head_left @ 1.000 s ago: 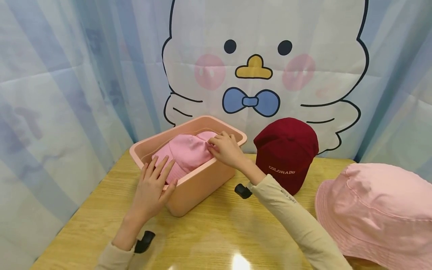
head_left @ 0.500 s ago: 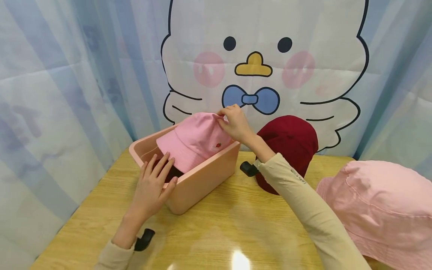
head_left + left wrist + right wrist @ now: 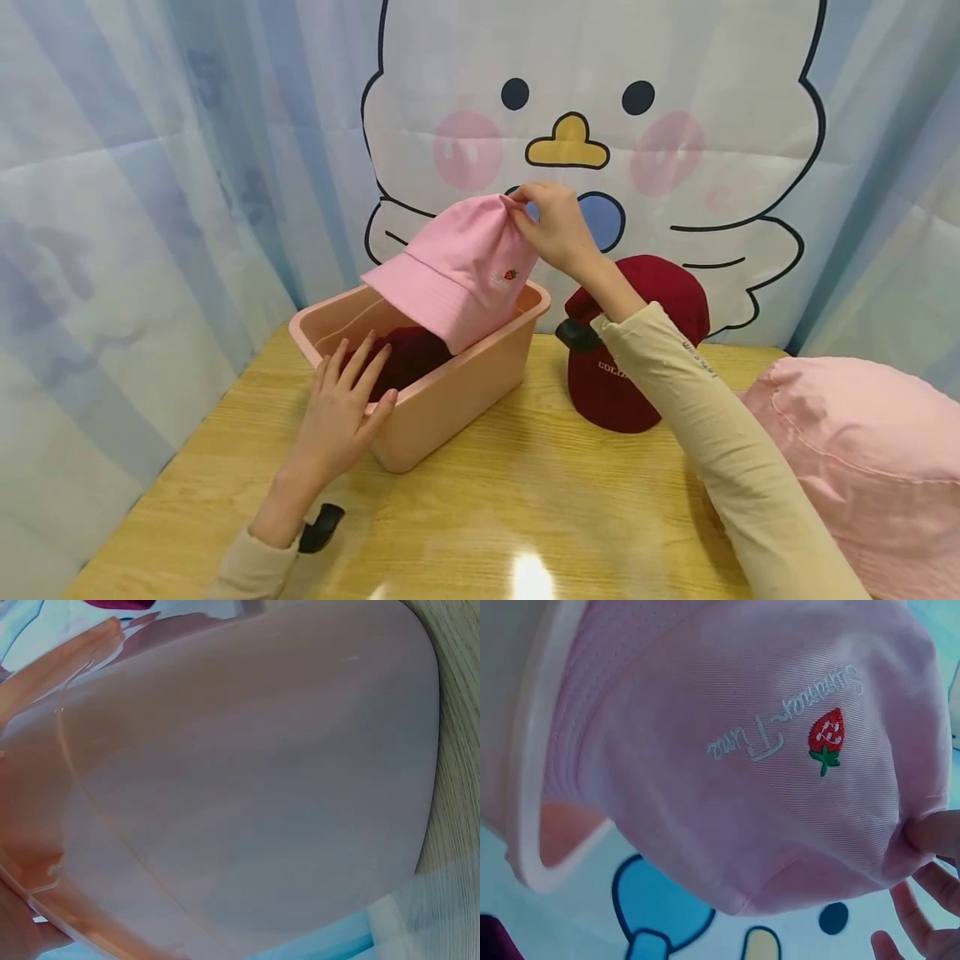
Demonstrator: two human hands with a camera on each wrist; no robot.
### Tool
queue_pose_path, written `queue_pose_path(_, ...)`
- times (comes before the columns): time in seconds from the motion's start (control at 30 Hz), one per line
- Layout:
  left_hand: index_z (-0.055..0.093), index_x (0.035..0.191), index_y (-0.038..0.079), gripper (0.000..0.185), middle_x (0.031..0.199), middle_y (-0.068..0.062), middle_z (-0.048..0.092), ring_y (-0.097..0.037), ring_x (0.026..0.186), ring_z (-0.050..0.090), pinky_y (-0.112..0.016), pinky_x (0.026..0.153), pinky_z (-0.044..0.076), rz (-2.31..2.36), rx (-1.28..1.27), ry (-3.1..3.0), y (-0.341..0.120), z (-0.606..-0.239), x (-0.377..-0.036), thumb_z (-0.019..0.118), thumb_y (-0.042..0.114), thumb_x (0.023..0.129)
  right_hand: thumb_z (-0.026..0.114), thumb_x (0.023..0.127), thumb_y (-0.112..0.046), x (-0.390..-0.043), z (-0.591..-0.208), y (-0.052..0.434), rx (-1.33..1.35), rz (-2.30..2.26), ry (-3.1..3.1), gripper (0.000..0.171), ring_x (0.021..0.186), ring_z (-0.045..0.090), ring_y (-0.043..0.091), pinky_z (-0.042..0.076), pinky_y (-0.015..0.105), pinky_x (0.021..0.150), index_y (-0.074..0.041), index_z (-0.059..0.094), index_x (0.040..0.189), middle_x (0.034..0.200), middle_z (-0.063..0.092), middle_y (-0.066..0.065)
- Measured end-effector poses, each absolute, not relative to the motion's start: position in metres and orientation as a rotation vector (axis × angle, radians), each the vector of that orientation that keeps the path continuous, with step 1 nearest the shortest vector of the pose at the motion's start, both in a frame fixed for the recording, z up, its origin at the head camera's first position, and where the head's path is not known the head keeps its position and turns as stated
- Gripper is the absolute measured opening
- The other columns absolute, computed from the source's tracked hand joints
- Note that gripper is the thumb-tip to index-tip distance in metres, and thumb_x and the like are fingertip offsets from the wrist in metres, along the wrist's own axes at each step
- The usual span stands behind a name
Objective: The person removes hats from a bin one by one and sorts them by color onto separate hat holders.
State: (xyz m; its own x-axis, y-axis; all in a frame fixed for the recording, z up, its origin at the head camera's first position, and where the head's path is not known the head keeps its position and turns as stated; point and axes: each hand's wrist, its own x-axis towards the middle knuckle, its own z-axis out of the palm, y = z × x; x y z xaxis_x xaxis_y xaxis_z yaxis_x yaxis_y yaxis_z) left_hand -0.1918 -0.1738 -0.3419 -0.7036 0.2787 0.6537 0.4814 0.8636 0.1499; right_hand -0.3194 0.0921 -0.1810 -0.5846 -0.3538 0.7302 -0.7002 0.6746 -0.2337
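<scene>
Currently the right hand [image 3: 552, 227] pinches the crown of the pink cap [image 3: 461, 268], thumb and fingertips closed on a fold of fabric at the top; the cap hangs in the air above the pink bin [image 3: 480, 379], its lower edge at about rim height, brim pointing left. Right wrist view shows thin woven cotton with a small strawberry embroidery [image 3: 825, 739] and script stitching; the fabric puckers at the pinch, so it looks soft and light, probably no slip risk from weight. The crown collapses under load, so a top pinch lets the cap swing and tilt; the brim looks like the stiff part and likely the steadier place to take hold. The left hand [image 3: 341, 414] lies on the bin's near rim, fingers straight and spread, holding nothing, fingertips over a dark red item [image 3: 408, 354] inside. A maroon cap [image 3: 637, 350] and a pink bucket hat [image 3: 862, 467] sit on the table [image 3: 525, 517] to the right.
</scene>
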Motion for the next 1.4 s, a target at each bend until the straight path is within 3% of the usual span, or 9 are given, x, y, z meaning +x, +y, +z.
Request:
queue_pose_path(0.23, 0.046, 0.13, 0.008, 0.053, 0.14, -0.014, 0.037, -0.044, 0.129, 0.026, -0.061, 0.102, 0.017, -0.423, -0.541, -2.397, -0.177, -0.339, -0.191, 0.036, 0.044, 0.092, 0.057, 0.084, -0.008, -0.311, -0.151, 0.11, 0.822, 0.614, -2.139, 0.016, 0.09, 0.055, 0.031, 0.039, 0.04, 0.091, 0.005, 0.064, 0.09, 0.091, 0.065, 0.019)
queue_pose_path(0.43, 0.047, 0.129, 0.008, 0.049, 0.139, -0.015, 0.038, -0.044, 0.128, 0.026, -0.06, 0.103, 0.016, -0.422, -0.527, -2.411, -0.181, -0.338, -0.19, 0.041, 0.038, 0.091, 0.054, 0.084, -0.004, -0.296, -0.124, 0.126, 0.819, 0.579, -2.062, 0.016, 0.085, 0.056, 0.031, 0.04, 0.037, 0.082, 0.006, 0.065, 0.09, 0.089, 0.066, 0.019)
queue_pose_path(0.73, 0.047, 0.129, 0.007, 0.047, 0.139, -0.015, 0.038, -0.044, 0.129, 0.024, -0.059, 0.104, 0.015, -0.409, -0.49, -2.429, -0.189, -0.334, -0.185, 0.045, 0.034, 0.09, 0.053, 0.082, -0.003, -0.265, -0.077, 0.177, 0.781, 0.352, -1.991, 0.018, 0.082, 0.051, 0.035, 0.032, 0.035, 0.074, 0.007, 0.066, 0.09, 0.088, 0.064, 0.024)
queue_pose_path(1.13, 0.048, 0.128, 0.007, 0.046, 0.138, -0.016, 0.04, -0.044, 0.127, 0.026, -0.059, 0.103, 0.016, -0.403, -0.468, -2.424, -0.198, -0.332, -0.179, 0.042, 0.035, 0.092, 0.052, 0.083, -0.004, -0.234, -0.073, 0.262, 0.628, 0.041, -1.973, 0.019, 0.091, 0.044, 0.043, 0.032, 0.048, 0.082, 0.012, 0.06, 0.088, 0.088, 0.058, 0.033)
queue_pose_path(1.27, 0.049, 0.127, 0.007, 0.046, 0.137, -0.016, 0.041, -0.044, 0.127, 0.026, -0.059, 0.103, 0.016, -0.4, -0.466, -2.425, -0.201, -0.332, -0.176, 0.042, 0.036, 0.092, 0.052, 0.083, -0.005, -0.227, -0.08, 0.278, 0.593, 0.066, -1.926, 0.02, 0.098, 0.044, 0.043, 0.034, 0.035, 0.096, 0.013, 0.06, 0.087, 0.088, 0.056, 0.034)
queue_pose_path(1.4, 0.049, 0.127, 0.007, 0.046, 0.137, -0.016, 0.041, -0.044, 0.128, 0.025, -0.059, 0.103, 0.016, -0.397, -0.46, -2.429, -0.202, -0.331, -0.174, 0.042, 0.036, 0.092, 0.051, 0.084, -0.011, -0.222, -0.088, 0.294, 0.608, 0.157, -1.888, 0.026, 0.096, 0.045, 0.043, 0.023, 0.011, 0.096, 0.014, 0.059, 0.087, 0.088, 0.055, 0.032)
